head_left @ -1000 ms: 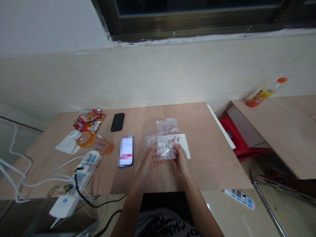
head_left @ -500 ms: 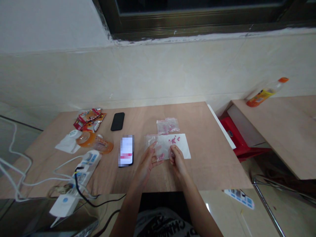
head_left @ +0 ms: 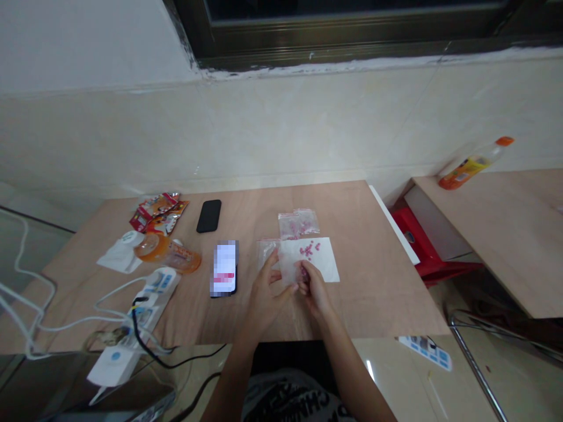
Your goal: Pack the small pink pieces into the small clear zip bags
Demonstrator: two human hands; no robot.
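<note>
Plain indoor room, home-like; exact kind unclear.
Tiled wall [head_left: 285, 129] under dark window [head_left: 352, 38]; bench [head_left: 347, 211] with snack packets [head_left: 162, 212], phones [head_left: 209, 216] and power strip [head_left: 153, 302]; red stool [head_left: 420, 241] alongside.

Black letters [head_left: 310, 400] on grey fabric shirt [head_left: 281, 398]: roughly "CHN", rest illegible. Label [head_left: 468, 170] on orange-capped clear plastic bottle [head_left: 477, 164]: unreadable.

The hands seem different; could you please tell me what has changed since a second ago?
The right hand has moved left, closer to the left hand; the clear bag spread between them earlier is now hard to make out. The paper and black phone stayed put.
</note>
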